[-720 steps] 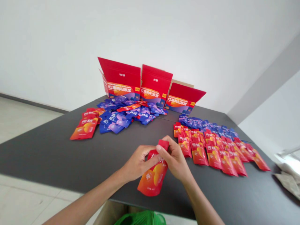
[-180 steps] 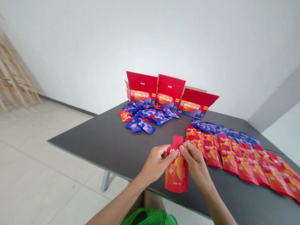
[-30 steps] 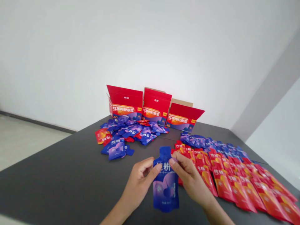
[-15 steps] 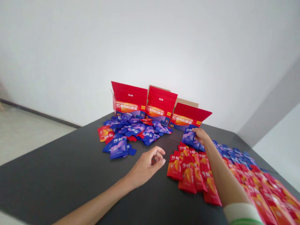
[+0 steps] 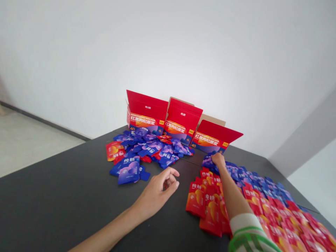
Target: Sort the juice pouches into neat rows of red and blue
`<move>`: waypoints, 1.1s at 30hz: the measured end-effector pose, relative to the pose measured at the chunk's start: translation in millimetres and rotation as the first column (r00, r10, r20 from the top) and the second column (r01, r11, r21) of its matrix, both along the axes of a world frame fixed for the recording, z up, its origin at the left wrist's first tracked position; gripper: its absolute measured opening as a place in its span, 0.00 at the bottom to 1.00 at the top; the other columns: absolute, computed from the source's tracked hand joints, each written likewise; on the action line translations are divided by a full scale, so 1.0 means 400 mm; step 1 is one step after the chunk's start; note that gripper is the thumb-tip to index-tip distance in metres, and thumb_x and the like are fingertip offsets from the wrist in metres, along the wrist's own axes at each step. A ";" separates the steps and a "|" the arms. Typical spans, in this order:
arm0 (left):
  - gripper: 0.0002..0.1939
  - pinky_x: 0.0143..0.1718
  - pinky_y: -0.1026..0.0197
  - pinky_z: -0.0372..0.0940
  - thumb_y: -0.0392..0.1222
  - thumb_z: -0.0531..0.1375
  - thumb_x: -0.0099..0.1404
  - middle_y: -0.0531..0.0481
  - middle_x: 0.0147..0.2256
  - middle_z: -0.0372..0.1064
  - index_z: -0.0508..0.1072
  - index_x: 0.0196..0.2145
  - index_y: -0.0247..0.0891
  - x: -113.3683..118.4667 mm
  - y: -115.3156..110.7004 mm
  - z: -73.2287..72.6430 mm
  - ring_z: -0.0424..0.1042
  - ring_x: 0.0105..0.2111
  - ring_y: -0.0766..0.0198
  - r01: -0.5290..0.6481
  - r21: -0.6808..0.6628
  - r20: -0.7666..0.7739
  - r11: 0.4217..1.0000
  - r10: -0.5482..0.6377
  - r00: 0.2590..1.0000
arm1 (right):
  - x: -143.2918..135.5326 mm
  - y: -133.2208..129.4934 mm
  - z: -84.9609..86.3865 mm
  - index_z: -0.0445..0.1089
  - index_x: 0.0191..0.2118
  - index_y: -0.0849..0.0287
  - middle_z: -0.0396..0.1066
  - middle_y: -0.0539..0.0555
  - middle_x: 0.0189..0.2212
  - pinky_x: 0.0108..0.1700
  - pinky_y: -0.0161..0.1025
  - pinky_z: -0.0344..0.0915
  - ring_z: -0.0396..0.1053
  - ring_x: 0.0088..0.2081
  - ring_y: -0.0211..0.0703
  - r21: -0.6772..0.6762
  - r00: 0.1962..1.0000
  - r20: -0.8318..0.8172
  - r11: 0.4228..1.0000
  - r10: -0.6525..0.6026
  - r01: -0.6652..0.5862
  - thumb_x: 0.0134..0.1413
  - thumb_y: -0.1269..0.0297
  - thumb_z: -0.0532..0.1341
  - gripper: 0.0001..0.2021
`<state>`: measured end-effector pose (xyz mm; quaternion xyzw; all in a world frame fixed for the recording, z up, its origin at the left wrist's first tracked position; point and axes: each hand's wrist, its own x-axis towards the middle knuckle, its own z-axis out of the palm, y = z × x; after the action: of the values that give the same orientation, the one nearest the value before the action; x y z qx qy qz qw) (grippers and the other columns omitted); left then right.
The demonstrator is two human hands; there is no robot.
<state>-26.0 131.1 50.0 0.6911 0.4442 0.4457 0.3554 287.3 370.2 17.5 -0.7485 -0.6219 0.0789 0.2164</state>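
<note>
My right hand is closed on a blue sachet, low at the far end of the laid-out sachets and in front of the right-hand box. The wrist hides part of the packets behind it. Over the dark table, my left hand holds nothing; its fingers are loosely curled, with the thumb apart from them. It is nearest to a blue sachet at the front of a mixed pile of blue and red sachets. Overlapping red sachets lie between my two hands.
Three red boxes stand at the back with raised flaps: a left box, a middle box and a right box. Rows of red sachets and blue sachets cover the right side of the dark table. A wall is behind.
My right hand has lowered the blue sachet toward the table and now sits slightly left and lower in view. My left hand stays loosely curled, shifted a little left. The view has moved slightly.
</note>
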 end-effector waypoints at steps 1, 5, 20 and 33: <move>0.10 0.33 0.63 0.60 0.45 0.55 0.67 0.54 0.28 0.69 0.69 0.43 0.40 0.000 -0.001 0.001 0.69 0.30 0.62 0.000 0.005 0.003 1.000 0.000 1.000 | 0.001 -0.002 -0.004 0.67 0.53 0.59 0.68 0.57 0.51 0.48 0.49 0.70 0.70 0.47 0.46 -0.033 0.999 0.037 0.999 -0.028 0.029 0.62 0.59 0.60 0.16; 0.08 0.32 0.63 0.60 0.43 0.55 0.66 0.55 0.27 0.69 0.69 0.42 0.40 0.000 -0.004 0.003 0.68 0.29 0.62 0.006 0.014 0.005 1.000 -0.006 1.000 | -0.001 -0.012 0.002 0.67 0.53 0.59 0.68 0.57 0.51 0.49 0.49 0.70 0.70 0.48 0.46 -0.103 0.988 0.151 0.993 -0.042 0.058 0.63 0.59 0.59 0.16; 0.08 0.32 0.64 0.60 0.41 0.54 0.67 0.54 0.28 0.70 0.69 0.42 0.40 0.000 -0.012 -0.001 0.69 0.30 0.62 0.020 0.066 -0.009 0.998 -0.020 1.000 | -0.107 -0.139 -0.010 0.68 0.58 0.56 0.65 0.61 0.59 0.60 0.50 0.53 0.57 0.62 0.56 -0.120 0.903 0.266 0.941 0.337 -0.316 0.62 0.56 0.56 0.21; 0.08 0.37 0.63 0.64 0.40 0.54 0.68 0.52 0.31 0.70 0.67 0.45 0.39 -0.016 -0.006 0.001 0.71 0.33 0.62 -0.181 0.184 0.199 0.966 0.144 0.969 | -0.552 -0.200 0.022 0.60 0.63 0.60 0.63 0.64 0.59 0.56 0.46 0.58 0.61 0.58 0.54 0.020 0.697 0.138 0.702 0.703 -0.712 0.60 0.54 0.59 0.28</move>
<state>-32.4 128.8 50.4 0.6404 0.4175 0.5780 0.2856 66.6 290.2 26.3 -0.4470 -0.8760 0.0882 0.1586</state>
